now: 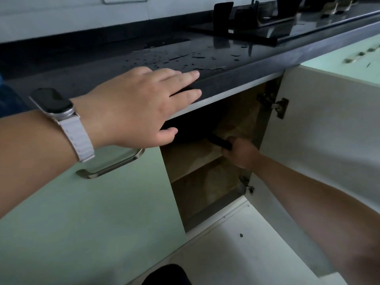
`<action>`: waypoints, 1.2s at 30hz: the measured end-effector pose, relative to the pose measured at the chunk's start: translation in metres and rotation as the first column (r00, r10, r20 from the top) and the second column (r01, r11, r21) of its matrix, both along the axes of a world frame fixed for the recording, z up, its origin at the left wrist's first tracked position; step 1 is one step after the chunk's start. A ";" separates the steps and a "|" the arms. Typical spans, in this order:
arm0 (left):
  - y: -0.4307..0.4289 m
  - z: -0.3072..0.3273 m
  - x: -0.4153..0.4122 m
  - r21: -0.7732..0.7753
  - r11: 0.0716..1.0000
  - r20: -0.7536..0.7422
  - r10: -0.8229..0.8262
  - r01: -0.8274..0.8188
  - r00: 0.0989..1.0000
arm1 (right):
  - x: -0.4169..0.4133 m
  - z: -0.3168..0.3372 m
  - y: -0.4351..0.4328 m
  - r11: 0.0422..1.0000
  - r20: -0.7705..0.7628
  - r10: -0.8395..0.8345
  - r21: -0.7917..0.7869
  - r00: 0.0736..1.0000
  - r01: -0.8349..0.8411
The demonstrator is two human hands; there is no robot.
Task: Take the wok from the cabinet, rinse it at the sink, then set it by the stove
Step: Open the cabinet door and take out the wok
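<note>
The cabinet (205,194) under the dark countertop stands open, with a shelf inside. My right hand (239,152) reaches into its upper compartment and is closed around a black handle (220,142), the wok's handle. The wok's body (193,128) is a dark shape in the shadow on the shelf, mostly hidden. My left hand (139,105), with a watch on its wrist, rests flat with fingers spread on the front edge of the countertop (102,64), above the opening. The black glass stove (257,27) lies on the countertop at the back right.
The open cabinet door (320,124) swings out to the right, its hinges showing. A pale green door with a metal bar handle (111,167) is shut on the left. Water drops lie on the countertop near the stove. The floor below is pale.
</note>
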State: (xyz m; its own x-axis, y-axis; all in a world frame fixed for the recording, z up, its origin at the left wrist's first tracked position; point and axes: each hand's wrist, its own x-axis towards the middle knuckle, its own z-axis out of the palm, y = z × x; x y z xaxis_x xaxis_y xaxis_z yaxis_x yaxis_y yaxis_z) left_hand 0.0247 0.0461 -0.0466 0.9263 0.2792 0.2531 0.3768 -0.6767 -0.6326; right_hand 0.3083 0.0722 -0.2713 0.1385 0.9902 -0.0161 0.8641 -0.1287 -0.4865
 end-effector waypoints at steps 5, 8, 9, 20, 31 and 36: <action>0.001 -0.002 0.000 0.020 1.000 -0.001 0.000 0.000 1.000 | 0.006 -0.009 -0.040 0.998 -0.186 -0.028 -0.059 0.982 0.018; 0.002 -0.002 -0.001 0.007 1.000 0.006 0.017 -0.017 1.000 | 0.006 -0.008 -0.062 0.967 -0.445 -0.115 -0.256 0.888 -0.003; 0.002 -0.002 -0.001 0.000 1.000 0.010 0.019 -0.019 1.000 | 0.009 -0.011 -0.067 0.942 -0.558 -0.183 -0.335 0.809 -0.018; 0.001 -0.002 -0.002 -0.049 0.999 0.027 0.016 -0.015 1.000 | 0.006 -0.031 -0.092 0.853 -0.869 -0.340 -0.446 0.360 -0.270; -0.001 -0.003 -0.003 -0.047 0.999 0.046 0.006 -0.004 0.999 | -0.039 -0.056 -0.120 0.918 -0.930 -0.311 -0.348 0.198 -0.193; -0.002 -0.001 -0.001 -0.064 0.998 0.045 0.023 -0.020 0.999 | -0.050 -0.065 -0.141 0.939 -0.928 -0.308 -0.332 0.211 -0.086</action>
State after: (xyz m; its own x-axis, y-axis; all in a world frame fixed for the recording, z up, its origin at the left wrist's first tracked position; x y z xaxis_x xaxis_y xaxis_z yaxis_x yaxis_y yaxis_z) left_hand 0.0232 0.0446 -0.0480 0.9078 0.3158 0.2761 0.4192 -0.7064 -0.5703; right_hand 0.2587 -0.0693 -0.3367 -0.0716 0.8851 -0.4598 -0.2806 -0.4602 -0.8423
